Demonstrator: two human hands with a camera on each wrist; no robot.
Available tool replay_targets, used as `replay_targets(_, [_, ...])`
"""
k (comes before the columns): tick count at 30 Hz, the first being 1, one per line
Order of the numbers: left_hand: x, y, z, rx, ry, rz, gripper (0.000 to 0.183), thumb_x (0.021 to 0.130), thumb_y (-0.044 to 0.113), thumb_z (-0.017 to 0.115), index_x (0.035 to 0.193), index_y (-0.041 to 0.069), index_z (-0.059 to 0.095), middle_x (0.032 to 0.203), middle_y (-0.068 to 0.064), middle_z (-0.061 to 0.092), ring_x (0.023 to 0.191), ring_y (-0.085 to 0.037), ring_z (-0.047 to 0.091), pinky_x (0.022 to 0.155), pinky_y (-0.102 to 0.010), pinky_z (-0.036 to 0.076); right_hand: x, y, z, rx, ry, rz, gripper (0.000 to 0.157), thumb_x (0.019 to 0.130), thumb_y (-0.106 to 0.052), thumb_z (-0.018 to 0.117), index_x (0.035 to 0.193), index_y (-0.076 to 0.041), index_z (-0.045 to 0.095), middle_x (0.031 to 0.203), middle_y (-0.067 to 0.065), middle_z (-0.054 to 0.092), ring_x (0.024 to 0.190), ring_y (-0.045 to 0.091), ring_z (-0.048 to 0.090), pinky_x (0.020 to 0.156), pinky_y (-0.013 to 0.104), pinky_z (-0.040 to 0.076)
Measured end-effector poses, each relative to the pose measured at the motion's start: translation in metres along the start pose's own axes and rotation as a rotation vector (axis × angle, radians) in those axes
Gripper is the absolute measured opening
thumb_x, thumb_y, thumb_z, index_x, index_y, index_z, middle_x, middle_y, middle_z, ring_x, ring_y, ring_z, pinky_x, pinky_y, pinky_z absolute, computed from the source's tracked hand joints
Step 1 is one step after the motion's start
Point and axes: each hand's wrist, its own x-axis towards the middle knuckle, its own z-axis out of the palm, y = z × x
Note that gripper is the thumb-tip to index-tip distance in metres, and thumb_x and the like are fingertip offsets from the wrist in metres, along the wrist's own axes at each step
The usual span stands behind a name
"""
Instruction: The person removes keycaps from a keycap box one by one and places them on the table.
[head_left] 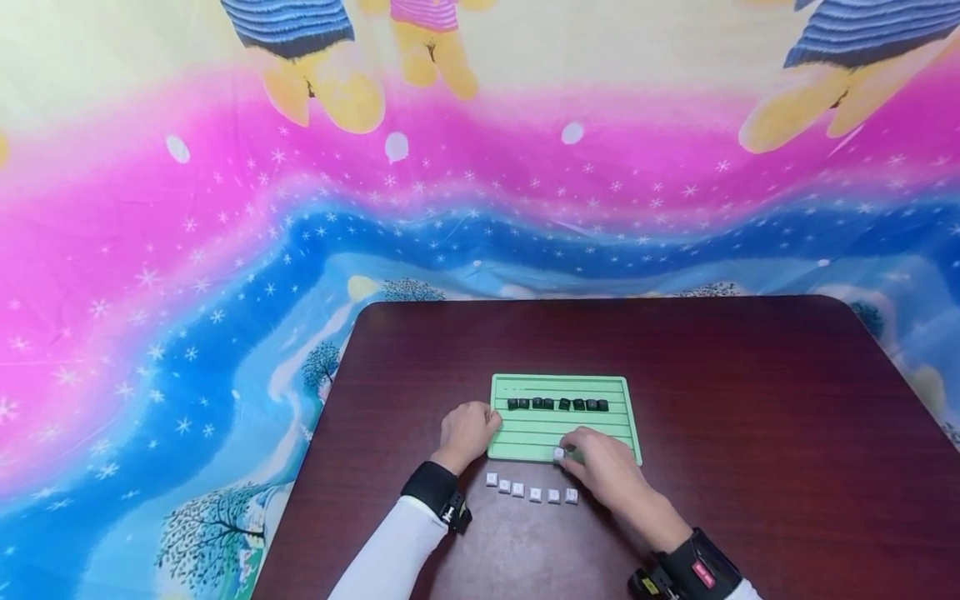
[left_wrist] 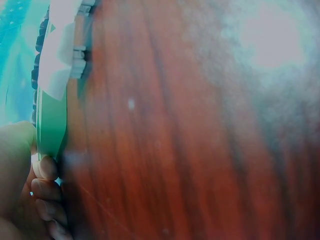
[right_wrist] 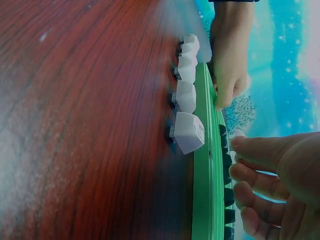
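Observation:
A light-green ridged tray (head_left: 525,435) lies on the table, with a row of black keycaps (head_left: 537,403) across its upper part. At its left edge my left hand (head_left: 467,432) grips the rim, thumb above and fingers curled against the side, as the left wrist view shows on the tray's side (left_wrist: 52,127). My right hand (head_left: 606,468) pinches a white keycap (head_left: 558,453) between thumb and fingertips, over the tray's near edge. Several more white keycaps (head_left: 536,495) stand in an uneven row on the table in front of the tray; the right wrist view shows the nearest keycap (right_wrist: 188,132) large.
The dark red-brown wooden table (head_left: 750,400) extends well beyond the tray on both sides. Behind it hangs a colourful printed cloth (head_left: 480,183). Each wrist wears a black strap (head_left: 431,490) with a small camera.

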Motion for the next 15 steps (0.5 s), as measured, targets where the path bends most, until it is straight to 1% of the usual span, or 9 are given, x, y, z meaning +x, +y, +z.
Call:
replay_targets(5, [-0.001, 0.0, 0.0, 0.0, 0.019, 0.007, 0.046, 0.092, 0.026, 0.053, 0.053, 0.021, 0.028, 0.053, 0.01, 0.019, 0.046, -0.009, 0.021, 0.045, -0.025, 0.019, -0.004, 0.004, -0.002, -0.004, 0.007, 0.003, 0.017, 0.083, -0.024, 0.082, 0.097, -0.018, 0.075, 0.095, -0.005, 0.072, 0.083, 0.012, 0.069, 0.071, 0.034, 0.054])
replay_targets(15, [0.001, 0.001, 0.0, 0.005, -0.01, -0.018, 0.047, 0.092, 0.026, 0.053, 0.053, 0.021, 0.029, 0.052, 0.009, 0.021, 0.046, -0.01, 0.023, 0.046, -0.026, 0.02, -0.011, 0.012, -0.007, -0.004, -0.006, 0.028, 0.017, 0.083, -0.023, 0.081, 0.098, -0.02, 0.075, 0.096, -0.006, 0.072, 0.084, 0.012, 0.068, 0.071, 0.037, 0.054])
